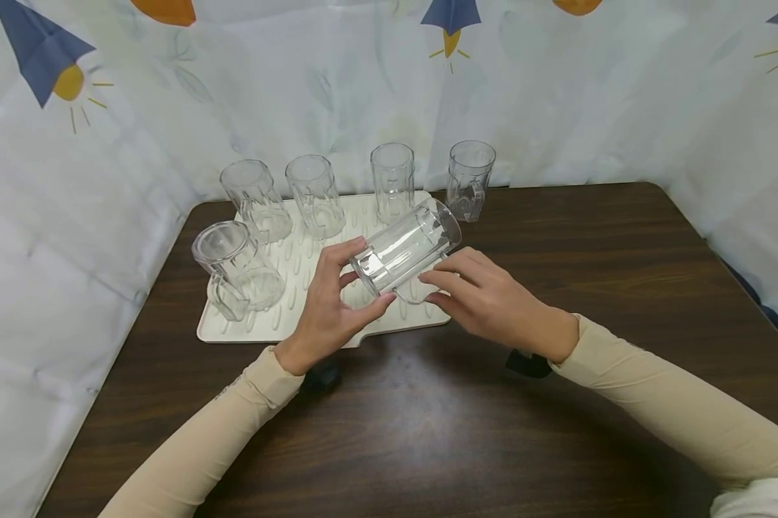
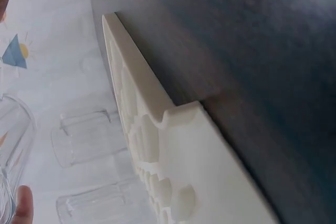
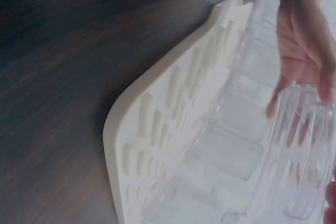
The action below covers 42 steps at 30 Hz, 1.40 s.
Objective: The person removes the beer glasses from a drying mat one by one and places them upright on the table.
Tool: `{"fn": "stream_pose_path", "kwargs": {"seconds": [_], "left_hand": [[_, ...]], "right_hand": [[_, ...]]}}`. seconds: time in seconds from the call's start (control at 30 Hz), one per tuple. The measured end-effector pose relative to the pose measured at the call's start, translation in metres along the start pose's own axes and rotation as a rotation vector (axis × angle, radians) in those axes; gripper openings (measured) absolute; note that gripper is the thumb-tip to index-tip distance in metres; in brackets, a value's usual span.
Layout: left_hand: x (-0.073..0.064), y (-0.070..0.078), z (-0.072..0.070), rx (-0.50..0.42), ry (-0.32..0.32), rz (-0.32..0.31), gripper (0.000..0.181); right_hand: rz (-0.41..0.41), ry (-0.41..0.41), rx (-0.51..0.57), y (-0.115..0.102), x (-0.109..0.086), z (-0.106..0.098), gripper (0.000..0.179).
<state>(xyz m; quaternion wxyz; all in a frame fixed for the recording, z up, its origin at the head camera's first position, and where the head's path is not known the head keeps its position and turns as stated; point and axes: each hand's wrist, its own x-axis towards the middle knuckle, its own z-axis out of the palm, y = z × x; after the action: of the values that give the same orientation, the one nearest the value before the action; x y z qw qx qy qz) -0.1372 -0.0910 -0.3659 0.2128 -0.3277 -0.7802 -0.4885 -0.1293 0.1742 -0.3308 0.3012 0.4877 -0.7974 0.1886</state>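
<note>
A clear glass mug (image 1: 404,248) is tilted on its side above the drying mat, its mouth toward the upper right. My left hand (image 1: 337,298) holds its base end, thumb below and fingers above. At the handle side, my right hand (image 1: 486,295) has its bent fingers on the mug's handle. In the right wrist view the mug (image 3: 299,150) fills the lower right, with the left hand (image 3: 304,40) at its base. Only a fingertip (image 2: 23,205) of the left hand shows in the left wrist view, beside the glass.
Several more glass mugs stand around: one at the front left (image 1: 240,266) of the white ridged drying mat (image 1: 298,316), others along its back, and one (image 1: 471,180) past its right corner. The dark wooden table (image 1: 589,266) meets a white patterned curtain (image 1: 298,86) behind.
</note>
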Motion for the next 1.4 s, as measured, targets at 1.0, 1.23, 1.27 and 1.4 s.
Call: {"fn": "stream_pose_path", "kwargs": {"seconds": [1.0,1.23,1.27,1.4], "left_hand": [[0.01,-0.006,-0.012,-0.024,0.073,0.016,0.08],[0.009,-0.006,-0.011,-0.046,0.09,-0.003,0.082],[0.009,-0.006,-0.011,-0.048,0.093,-0.009,0.082],[0.01,-0.007,-0.012,-0.045,0.099,-0.026,0.082]], "right_hand": [[0.753,0.334,0.656,0.01,-0.022,0.013,0.023],[0.861,0.314,0.788,0.011,-0.023,0.015,0.025],[0.877,0.31,0.819,0.012,-0.023,0.016,0.027],[0.931,0.303,0.965,0.01,-0.023,0.02,0.027]]}}
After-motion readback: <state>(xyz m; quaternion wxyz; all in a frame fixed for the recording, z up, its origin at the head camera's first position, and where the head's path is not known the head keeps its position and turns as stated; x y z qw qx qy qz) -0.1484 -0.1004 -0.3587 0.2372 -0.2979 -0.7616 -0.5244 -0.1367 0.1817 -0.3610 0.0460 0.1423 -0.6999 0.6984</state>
